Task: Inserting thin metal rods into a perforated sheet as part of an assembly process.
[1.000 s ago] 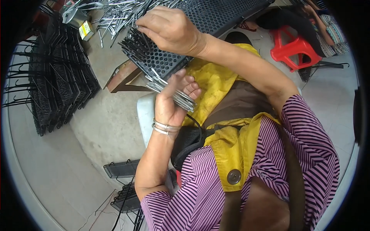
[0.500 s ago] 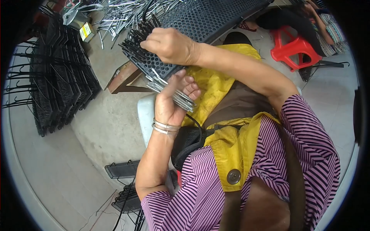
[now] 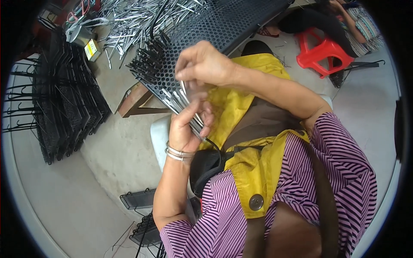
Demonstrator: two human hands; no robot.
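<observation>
My left hand point(image 3: 186, 129) is wrapped round a bundle of thin silver metal rods point(image 3: 172, 99), their ends poking out past the thumb. Just above the bundle, my right hand point(image 3: 208, 66) has thumb and fingers pinched on a single metal rod point(image 3: 183, 87); its lower fingers are blurred. Both hands are over the near corner of a black perforated panel point(image 3: 215, 28). A dense cluster of dark upright pieces point(image 3: 146, 64) stands on this panel, left of my right hand. Whether they sit in its holes is hard to make out.
Loose silver rods point(image 3: 142, 26) lie heaped on the table behind the panel. A yellow-and-white box point(image 3: 92, 50) and a metal tin point(image 3: 81, 34) stand at far left. Black hooked racks point(image 3: 64, 90) are stacked on the left. A red stool point(image 3: 325, 53) and a seated person are at far right.
My right hand has come back from the dark cluster toward my left hand and now pinches a rod at the bundle. My left hand still grips the bundle.
</observation>
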